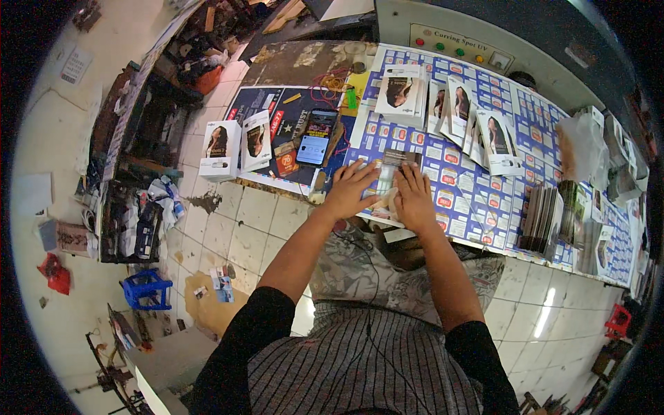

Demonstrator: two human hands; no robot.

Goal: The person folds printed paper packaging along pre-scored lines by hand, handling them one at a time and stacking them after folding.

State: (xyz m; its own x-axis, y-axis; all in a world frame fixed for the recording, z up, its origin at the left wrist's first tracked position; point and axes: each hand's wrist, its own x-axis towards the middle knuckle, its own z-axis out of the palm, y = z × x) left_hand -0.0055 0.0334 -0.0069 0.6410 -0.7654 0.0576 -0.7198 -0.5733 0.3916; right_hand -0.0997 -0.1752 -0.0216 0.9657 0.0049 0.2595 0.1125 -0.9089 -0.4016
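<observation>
A printed card or flat carton (401, 158), pale with a dark brown band at its far end, lies on the table's near edge in front of me. My left hand (351, 190) rests on its left side with the fingers stretched out. On its right side my right hand (415, 200) lies palm down, fingers extended and pressing on the surface. Both hands cover much of the piece, so whether it is one layer or folded I cannot tell. Beyond them stands a stack of white printed cartons (400, 93), with more fanned cartons (498, 144) to the right.
A phone (317, 137) lies left of my hands, near two small carton piles (220, 151). Dark-edged stacks (541, 220) stand at the right on the blue printed table sheet (477, 211). A machine panel with coloured buttons (460, 50) rises behind. A blue stool (145, 289) stands on the floor.
</observation>
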